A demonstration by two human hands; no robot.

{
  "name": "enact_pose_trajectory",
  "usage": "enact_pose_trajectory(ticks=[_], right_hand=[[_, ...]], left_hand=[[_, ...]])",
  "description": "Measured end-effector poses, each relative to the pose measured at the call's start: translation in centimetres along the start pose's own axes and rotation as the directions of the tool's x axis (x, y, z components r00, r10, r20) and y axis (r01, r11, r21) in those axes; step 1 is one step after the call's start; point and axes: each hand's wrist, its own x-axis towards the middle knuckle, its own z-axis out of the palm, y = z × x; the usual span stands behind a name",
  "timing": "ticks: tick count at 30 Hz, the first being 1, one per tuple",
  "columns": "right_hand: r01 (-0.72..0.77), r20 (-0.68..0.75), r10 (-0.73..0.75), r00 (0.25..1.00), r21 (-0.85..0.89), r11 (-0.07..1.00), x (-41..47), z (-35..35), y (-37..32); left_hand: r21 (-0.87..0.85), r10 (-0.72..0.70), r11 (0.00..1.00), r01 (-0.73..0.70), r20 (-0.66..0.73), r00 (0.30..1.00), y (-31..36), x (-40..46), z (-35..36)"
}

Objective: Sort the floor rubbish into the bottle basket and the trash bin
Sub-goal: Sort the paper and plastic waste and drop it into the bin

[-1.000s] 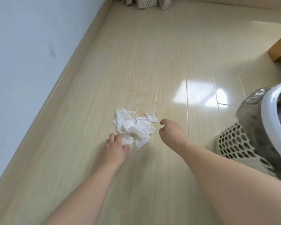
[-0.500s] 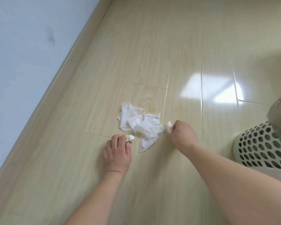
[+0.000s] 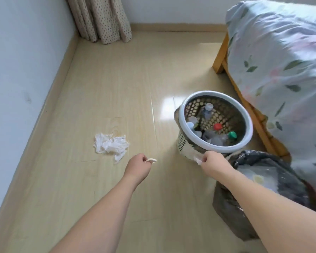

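A heap of torn white tissue (image 3: 110,144) lies on the pale wood floor. Lifted off the floor to its right, my left hand (image 3: 138,167) pinches a small paper scrap (image 3: 151,160). My right hand (image 3: 212,164) pinches another white scrap (image 3: 198,160), in front of the bottle basket's near rim. The perforated bottle basket (image 3: 246,116) has a grey rim and holds several plastic bottles with white, red and green caps. The trash bin (image 3: 288,181), lined with a dark bag, stands at lower right, partly behind my right forearm.
A white wall with a skirting board (image 3: 49,99) runs along the left. Dotted curtains (image 3: 102,19) hang in the far corner. A wooden bed frame (image 3: 221,57) with a floral quilt (image 3: 281,70) fills the right side, close behind the basket and bin.
Both hands have risen from the tissue heap, each with a scrap, and moved right toward the containers. The view has lifted, so basket, bin and bed now show.
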Motion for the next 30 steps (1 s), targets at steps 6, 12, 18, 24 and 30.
enact_pose_trajectory(ticks=[6,12,18,24,30], right_hand=[[-0.233,-0.170,0.243,0.955,0.077,0.969,-7.6,-6.6,14.7],[-0.296,-0.097,0.312,0.945,0.147,0.944,-9.4,-7.5,20.6],[-0.235,-0.136,0.262,0.955,0.187,0.954,-9.4,-8.9,20.1],[-0.027,-0.110,0.054,0.992,0.234,0.972,-7.8,-6.1,9.5],[0.175,0.068,-0.190,0.980,0.173,0.969,-4.0,1.8,-4.9]], left_hand=[[-0.252,0.192,0.959,-0.131,0.235,0.953,15.2,-10.5,9.8],[-0.039,0.218,0.975,-0.217,0.311,0.925,21.3,-14.8,17.1],[0.225,0.134,0.950,-0.217,0.334,0.933,21.6,-14.3,14.0],[0.428,0.002,0.894,-0.135,0.298,0.955,16.3,-9.4,1.7],[0.519,-0.064,0.855,-0.008,0.121,0.991,3.7,-3.1,-9.7]])
